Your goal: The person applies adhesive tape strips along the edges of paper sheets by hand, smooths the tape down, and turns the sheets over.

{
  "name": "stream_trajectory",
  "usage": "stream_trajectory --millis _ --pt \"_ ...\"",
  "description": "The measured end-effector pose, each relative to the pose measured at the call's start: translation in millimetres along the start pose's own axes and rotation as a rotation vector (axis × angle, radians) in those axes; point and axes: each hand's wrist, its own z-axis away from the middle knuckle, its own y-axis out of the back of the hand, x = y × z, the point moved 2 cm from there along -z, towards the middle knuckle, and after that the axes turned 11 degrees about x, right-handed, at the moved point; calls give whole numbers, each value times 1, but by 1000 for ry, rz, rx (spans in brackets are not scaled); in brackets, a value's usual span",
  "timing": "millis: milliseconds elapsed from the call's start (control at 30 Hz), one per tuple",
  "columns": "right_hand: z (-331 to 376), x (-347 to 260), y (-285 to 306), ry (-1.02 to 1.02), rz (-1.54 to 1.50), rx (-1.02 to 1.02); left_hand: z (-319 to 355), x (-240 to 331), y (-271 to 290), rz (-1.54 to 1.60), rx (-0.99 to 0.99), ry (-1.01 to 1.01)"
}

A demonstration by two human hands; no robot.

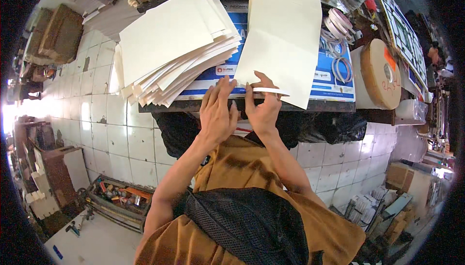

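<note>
Sheet (283, 32) of cream card lies on the surface (334, 83), near edge being creased: right hand (264, 110) fingers pinch the folded strip (271, 91), left hand (218, 112) presses flat, holding nothing. Stack (169, 47) just left looks unfolded, so judged early

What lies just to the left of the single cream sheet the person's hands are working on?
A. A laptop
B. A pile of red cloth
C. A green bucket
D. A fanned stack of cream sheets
D: a fanned stack of cream sheets lies on the table beside the single sheet that the left hand and right hand touch at its lower edge.
</note>
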Motion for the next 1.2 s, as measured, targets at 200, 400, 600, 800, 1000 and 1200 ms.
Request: stream_trajectory --millis 200,400,600,800,1000,1200 --pt "-6 5 29 -71 -20 85 -3 8 -1 -236 -142 -46" --pt "-27 48 121 -461 -279 385 -5 12 3 -283 -235 -101" --pt "-1 84 138 -257 19 309 -6 15 -2 -416 -327 -179" --pt "9 93 137 -164 196 287 -4 17 -6 -463 -344 -186" --pt "9 91 137 -204 209 276 -5 18 -7 -467 -332 -183" --pt "9 90 138 -178 246 238 -6 18 -8 -464 -339 -165"
